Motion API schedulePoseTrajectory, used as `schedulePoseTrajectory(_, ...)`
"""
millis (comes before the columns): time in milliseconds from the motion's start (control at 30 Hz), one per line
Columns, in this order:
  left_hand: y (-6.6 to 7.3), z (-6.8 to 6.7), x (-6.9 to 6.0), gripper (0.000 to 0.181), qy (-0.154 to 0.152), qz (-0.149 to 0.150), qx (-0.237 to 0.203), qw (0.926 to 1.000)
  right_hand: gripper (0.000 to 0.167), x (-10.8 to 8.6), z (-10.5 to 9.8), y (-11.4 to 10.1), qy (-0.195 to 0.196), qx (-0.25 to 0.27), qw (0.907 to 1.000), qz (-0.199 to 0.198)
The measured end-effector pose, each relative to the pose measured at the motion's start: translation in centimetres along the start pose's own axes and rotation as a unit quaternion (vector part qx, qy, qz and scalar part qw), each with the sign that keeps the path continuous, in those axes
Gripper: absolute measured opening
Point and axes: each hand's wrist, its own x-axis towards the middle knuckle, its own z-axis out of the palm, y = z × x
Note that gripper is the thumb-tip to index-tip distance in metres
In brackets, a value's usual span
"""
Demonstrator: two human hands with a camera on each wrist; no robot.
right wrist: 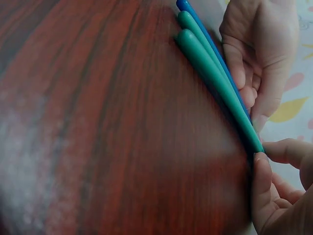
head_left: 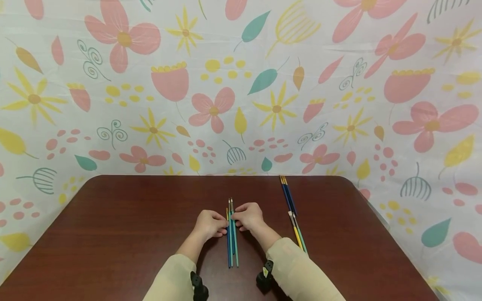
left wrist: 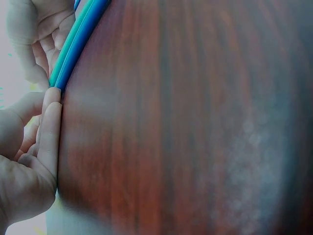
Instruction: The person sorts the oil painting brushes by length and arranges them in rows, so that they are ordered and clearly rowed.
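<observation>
- Nearest us, at 7 o'clock and 5 o'clock, are the pale left sleeve (head_left: 169, 280) and right sleeve (head_left: 301, 271), with a black left wrist camera (head_left: 199, 288) and right wrist camera (head_left: 265, 281).
- At 6 o'clock we find the slim bundle of paintbrushes (head_left: 236, 246), blue and green handles pointing towards us, tips towards 12 o'clock; in the right wrist view the handle ends fan apart.
- At the bundle's 10 o'clock, we see the left hand (head_left: 208, 225), its grip pinching the brushes between thumb and fingers.
- Between the bundle's 1 and 2 o'clock, the right hand (head_left: 249, 216) has its grip pinched on the same brushes.
- At the bundle's 3 o'clock, a yellow brush (head_left: 298, 236) and a green brush (head_left: 303, 240) lie side by side on the tabletop (head_left: 113, 225).
- Beyond these, at the bundle's 2 o'clock, we have the dark blue brushes (head_left: 288, 196), tips at the tabletop's far edge.
- Farthest off, at 12 o'clock, we face a flowered cloth (head_left: 233, 75).
</observation>
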Motion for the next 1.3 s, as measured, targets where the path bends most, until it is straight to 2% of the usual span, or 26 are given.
schedulePoseTrajectory(233, -0.1, 0.0, 0.1, 0.015, -0.002, -0.005, -0.005, 1.0000, 0.023, 0.1, 0.0, 0.0, 0.005, 0.002, 1.0000, 0.003)
schedulePoseTrajectory(567, 0.0, 0.1, -0.1, 0.015, 0.000, -0.003, -0.008, 1.0000, 0.026, -0.1, -0.7, 0.1, -0.008, 0.046, 0.9989, 0.008)
schedulePoseTrajectory(1000, -0.2, 0.2, 0.0, 0.014, 0.005, -0.002, -0.009, 0.9999, 0.030, -0.7, -2.8, 0.2, -0.029, 0.062, 0.9976, 0.007)
schedulePoseTrajectory(1300, -0.2, 0.2, 0.0, 0.014, 0.006, 0.004, -0.008, 0.9999, 0.034, -1.0, -4.0, 0.4, -0.023, 0.053, 0.9981, 0.021)
